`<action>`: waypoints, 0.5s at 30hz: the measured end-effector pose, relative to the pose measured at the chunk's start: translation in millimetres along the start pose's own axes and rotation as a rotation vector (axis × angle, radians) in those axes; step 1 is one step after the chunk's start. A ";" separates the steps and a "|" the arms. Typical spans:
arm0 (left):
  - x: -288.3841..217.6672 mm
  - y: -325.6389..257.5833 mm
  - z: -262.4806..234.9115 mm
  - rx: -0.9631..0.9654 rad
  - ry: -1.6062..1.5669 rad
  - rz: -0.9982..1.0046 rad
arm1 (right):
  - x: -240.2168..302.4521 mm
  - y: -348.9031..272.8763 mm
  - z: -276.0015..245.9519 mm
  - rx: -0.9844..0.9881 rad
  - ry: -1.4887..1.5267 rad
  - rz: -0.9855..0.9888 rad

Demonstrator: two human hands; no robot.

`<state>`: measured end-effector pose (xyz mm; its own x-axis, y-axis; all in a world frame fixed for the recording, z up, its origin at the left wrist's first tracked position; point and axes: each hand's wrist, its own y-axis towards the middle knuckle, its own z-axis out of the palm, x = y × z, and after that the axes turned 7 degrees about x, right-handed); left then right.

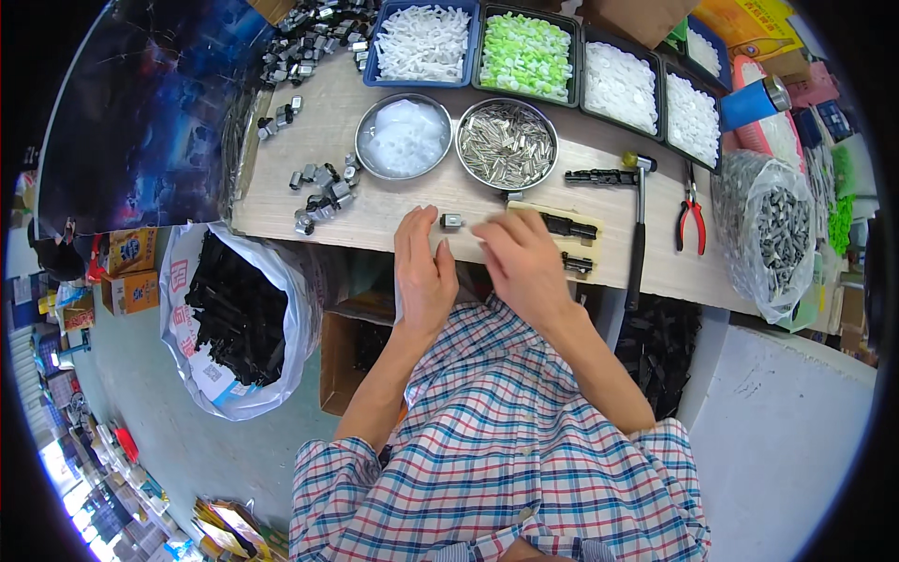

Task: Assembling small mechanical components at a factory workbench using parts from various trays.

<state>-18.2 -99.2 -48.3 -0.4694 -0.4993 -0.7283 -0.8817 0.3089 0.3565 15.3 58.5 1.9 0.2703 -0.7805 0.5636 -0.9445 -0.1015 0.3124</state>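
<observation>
My left hand (pixel 423 267) lies flat at the near edge of the wooden tabletop (pixel 393 220), fingers stretched out, holding nothing. Just past its fingertips a small grey metal part (pixel 452 221) sits on the table. My right hand (pixel 520 255) is beside it, fingers bent down over the table next to a pale wooden block (pixel 590 221). The block carries black plastic pieces (pixel 567 226). Whatever lies under the right fingers is hidden.
Behind the hands stand a metal bowl of clear white parts (pixel 405 138) and a bowl of metal pins (pixel 507 143). Further back are trays of white (pixel 423 42) and green (pixel 526 54) parts. A hammer (pixel 639 234), red pliers (pixel 691 223) and a bag of grey parts (pixel 777 234) lie right. Loose grey parts (pixel 323 187) lie left. A sack of black parts (pixel 239 318) stands on the floor.
</observation>
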 end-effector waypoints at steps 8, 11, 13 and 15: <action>33.1 10.2 -38.0 -0.138 0.177 -0.061 | -12.4 28.2 29.7 0.239 -0.249 -0.099; 46.9 25.2 -67.8 -0.244 0.475 -0.117 | -13.1 11.9 0.0 0.086 -0.095 -0.031; 68.2 29.7 -81.9 -0.355 0.601 -0.166 | -21.4 -0.7 -16.1 -0.025 -0.009 0.097; 90.3 26.5 -88.7 -0.330 0.497 -0.311 | -23.8 -13.7 -27.5 -0.013 0.039 0.247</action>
<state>-88.1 -207.8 -52.7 -0.0870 -0.8625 -0.4985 -0.9104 -0.1344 0.3913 27.0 95.4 5.3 0.0384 -0.7563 0.6531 -0.9804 0.0977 0.1708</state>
